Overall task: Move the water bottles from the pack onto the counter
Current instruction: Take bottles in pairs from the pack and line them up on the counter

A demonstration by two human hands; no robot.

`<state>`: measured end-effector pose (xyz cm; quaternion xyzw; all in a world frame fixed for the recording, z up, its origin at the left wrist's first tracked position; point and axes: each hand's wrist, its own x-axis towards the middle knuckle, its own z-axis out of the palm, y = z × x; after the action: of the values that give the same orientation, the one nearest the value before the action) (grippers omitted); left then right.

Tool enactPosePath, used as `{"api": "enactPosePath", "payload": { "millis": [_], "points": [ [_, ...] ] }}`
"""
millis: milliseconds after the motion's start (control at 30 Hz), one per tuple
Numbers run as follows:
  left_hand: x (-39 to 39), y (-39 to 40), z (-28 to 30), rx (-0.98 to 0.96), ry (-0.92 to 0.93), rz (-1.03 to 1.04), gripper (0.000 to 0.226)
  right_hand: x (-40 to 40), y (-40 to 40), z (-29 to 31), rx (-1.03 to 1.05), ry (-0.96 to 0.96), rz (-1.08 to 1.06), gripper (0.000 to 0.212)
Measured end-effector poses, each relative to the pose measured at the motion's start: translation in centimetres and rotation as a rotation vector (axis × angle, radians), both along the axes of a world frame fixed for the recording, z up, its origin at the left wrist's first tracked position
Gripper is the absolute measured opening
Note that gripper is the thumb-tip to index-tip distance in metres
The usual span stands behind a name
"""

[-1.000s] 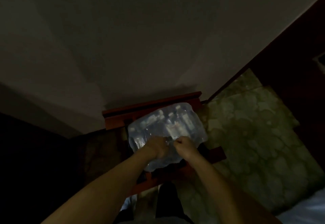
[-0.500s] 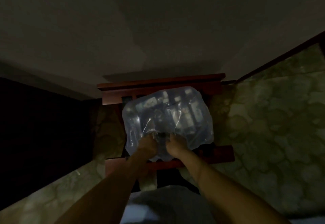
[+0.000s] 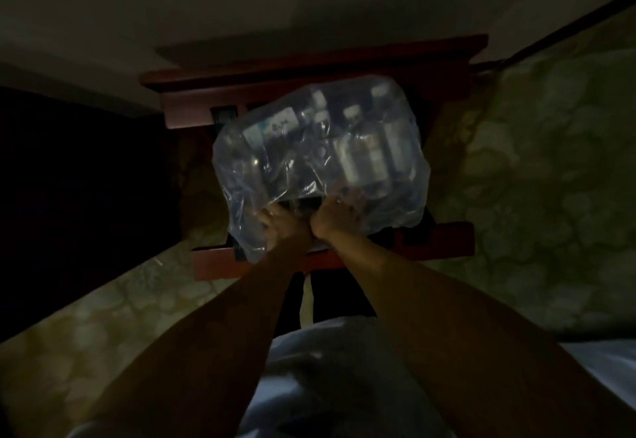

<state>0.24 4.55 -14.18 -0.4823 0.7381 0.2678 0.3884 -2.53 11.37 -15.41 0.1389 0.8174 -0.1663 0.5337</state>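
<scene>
A pack of water bottles [image 3: 320, 159], wrapped in clear bluish plastic film, lies on a dark red wooden stand [image 3: 437, 241] below me. Several clear bottles with white caps show through the film; one upright-looking bottle [image 3: 358, 159] is the plainest. My left hand [image 3: 278, 222] grips the film at the pack's near edge, partly under the plastic. My right hand [image 3: 339, 210] is closed on the film just to its right. A dark gap in the film shows between the two hands. The room is dim.
The stand stands against a pale wall [image 3: 309, 0]. Patterned greenish floor [image 3: 537, 176] spreads to the right and lower left. A very dark area [image 3: 79, 169] fills the left. My light clothing [image 3: 330, 379] shows at the bottom.
The view has closed in on the pack. Both hands stay on the film's near edge, and the plastic between them has parted into a dark opening.
</scene>
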Motion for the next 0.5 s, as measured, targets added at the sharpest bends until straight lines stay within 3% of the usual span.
{"api": "enactPosePath", "payload": {
  "millis": [167,300,433,500],
  "points": [
    [-0.4,-0.9,-1.5,-0.056,-0.075,-0.035,0.077,0.1,-1.2,-0.4,0.047,0.125,-0.104,0.058],
    [-1.0,-1.6,-2.3,-0.118,-0.072,-0.083,0.077,-1.0,-1.8,-1.4,0.066,0.076,-0.15,0.054],
    [-1.4,-2.5,-3.1,-0.131,-0.055,0.041,0.088,-1.5,-2.3,-2.3,0.021,0.076,-0.262,0.073],
    [-2.0,-2.5,-3.3,-0.171,-0.06,0.051,0.08,-1.7,-2.7,-2.8,0.022,0.105,-0.355,0.07]
  ]
}}
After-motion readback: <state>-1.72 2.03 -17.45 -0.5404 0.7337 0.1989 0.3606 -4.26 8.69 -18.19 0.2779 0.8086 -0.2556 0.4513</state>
